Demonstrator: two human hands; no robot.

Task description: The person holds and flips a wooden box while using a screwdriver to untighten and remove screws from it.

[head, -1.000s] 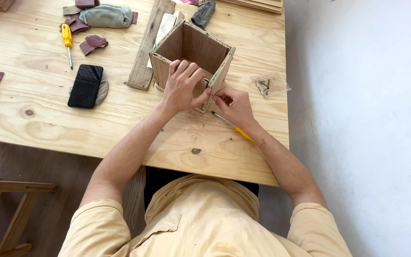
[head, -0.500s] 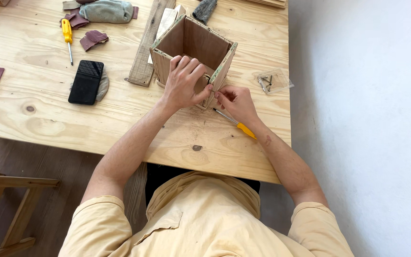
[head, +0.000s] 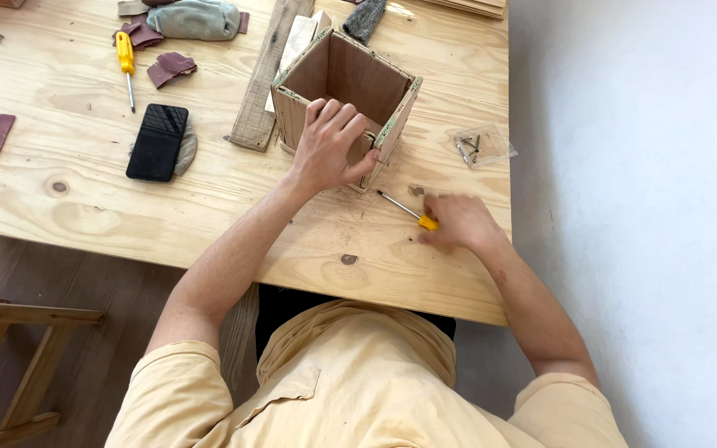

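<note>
The left hand (head: 331,143) grips the near wall of the stiff, light, open brown wooden box (head: 346,95), best held there, while the right hand (head: 456,222) closes on a slim, rigid yellow-handled screwdriver (head: 406,208) lying on the pale wooden desk (head: 85,207).

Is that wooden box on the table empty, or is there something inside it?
Empty, as far as shows: the wooden box is open-topped, with only bare inner walls visible. The left hand grips its near wall.

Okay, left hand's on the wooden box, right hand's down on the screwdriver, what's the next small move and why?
Probably lift the yellow-handled screwdriver and bring its tip to the box corner. The right hand is on its handle on the table, while the left hand grips the near wall of the open wooden box, steadying it.
</note>
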